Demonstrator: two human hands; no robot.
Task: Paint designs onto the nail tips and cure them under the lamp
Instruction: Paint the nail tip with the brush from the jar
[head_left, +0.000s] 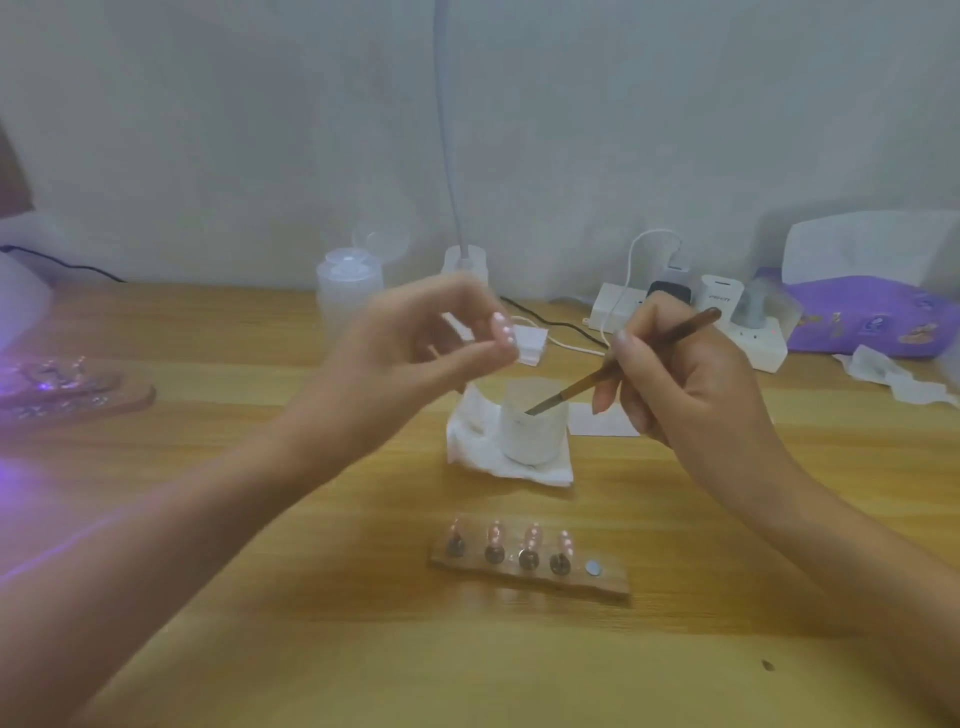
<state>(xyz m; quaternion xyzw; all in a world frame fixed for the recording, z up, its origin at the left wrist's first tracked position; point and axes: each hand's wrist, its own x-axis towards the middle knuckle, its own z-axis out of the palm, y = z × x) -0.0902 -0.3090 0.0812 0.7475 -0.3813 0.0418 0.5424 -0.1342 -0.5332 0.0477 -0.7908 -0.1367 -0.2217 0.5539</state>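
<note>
Holder, 4 tips; left grip pinches dotted tip, right grip clasps brush; charger label blurred.

Clear bottle, white power strip, purple pack at back of wooden table

A single head-worn view looks forward and down, close over the wooden table, facing the pale wall.
</note>
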